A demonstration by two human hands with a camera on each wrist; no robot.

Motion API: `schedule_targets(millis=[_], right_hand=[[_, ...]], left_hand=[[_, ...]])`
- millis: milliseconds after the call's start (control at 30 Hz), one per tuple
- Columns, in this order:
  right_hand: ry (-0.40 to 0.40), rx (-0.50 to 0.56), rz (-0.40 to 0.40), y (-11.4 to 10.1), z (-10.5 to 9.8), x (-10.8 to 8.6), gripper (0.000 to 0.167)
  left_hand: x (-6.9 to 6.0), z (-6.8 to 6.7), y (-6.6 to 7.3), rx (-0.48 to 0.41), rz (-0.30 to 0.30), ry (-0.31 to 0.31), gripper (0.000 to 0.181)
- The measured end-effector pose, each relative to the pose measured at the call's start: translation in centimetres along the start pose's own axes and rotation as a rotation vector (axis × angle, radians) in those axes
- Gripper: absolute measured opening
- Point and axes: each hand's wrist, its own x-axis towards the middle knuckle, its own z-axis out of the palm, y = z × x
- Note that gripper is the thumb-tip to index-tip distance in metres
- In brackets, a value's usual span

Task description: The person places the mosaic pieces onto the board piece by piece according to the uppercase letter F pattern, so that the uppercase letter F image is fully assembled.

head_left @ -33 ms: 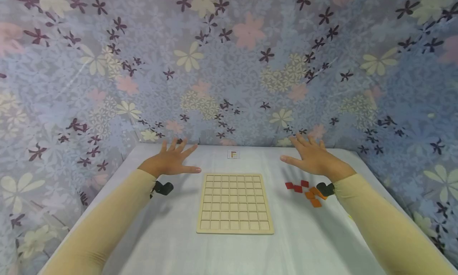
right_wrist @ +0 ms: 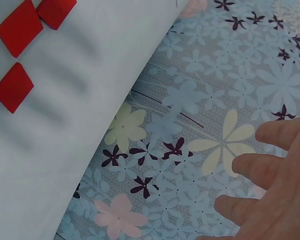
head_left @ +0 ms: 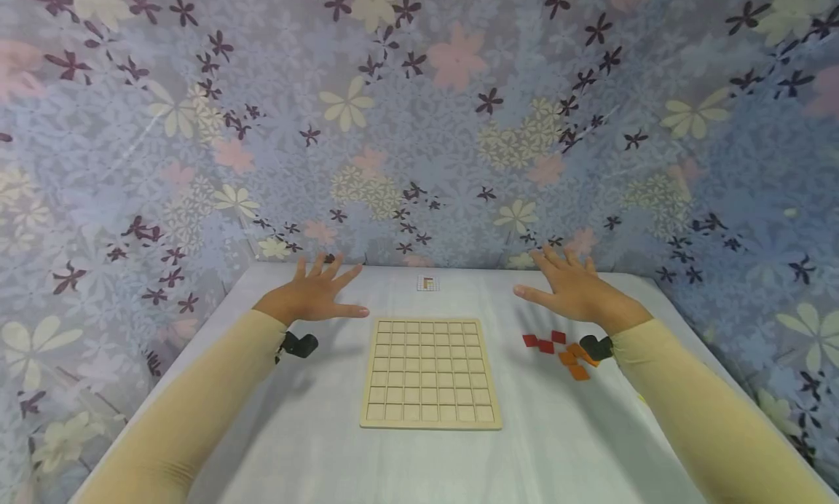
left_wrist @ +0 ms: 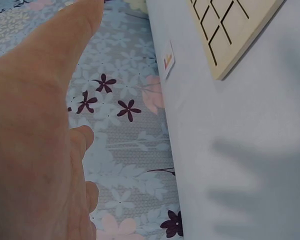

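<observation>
A square wooden grid board [head_left: 430, 373] with shallow square cells lies on the white table, its cells bare. My left hand [head_left: 313, 293] hovers left of the board's far corner, fingers spread and holding nothing. On the other side, my right hand [head_left: 577, 289] is held in the air with spread fingers, also without anything in it. Below it lie several red square tiles [head_left: 546, 346] and several orange square tiles [head_left: 567, 357], some partly hidden by the black wrist camera. Red tiles [right_wrist: 13, 88] appear at the left of the right wrist view.
A small printed card [head_left: 428, 283] lies near the table's far edge, behind the board. Something yellow [head_left: 641, 398] peeks out beside the right forearm. A floral cloth [head_left: 419, 125] hangs behind and around the white table [head_left: 432, 464].
</observation>
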Motion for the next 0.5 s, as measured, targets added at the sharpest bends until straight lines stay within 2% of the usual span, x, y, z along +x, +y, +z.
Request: schedule_targets(millis=[333, 500], right_hand=[[0.006, 0.03, -0.021, 0.3, 0.5, -0.2, 0.105], [-0.021, 0.097, -0.005, 0.8, 1.2, -0.5, 0.107]], left_hand=[[0.0, 0.4, 0.0, -0.012, 0.001, -0.006, 0.112], [0.1, 1.1, 0.1, -0.012, 0.011, -0.013, 0.11]])
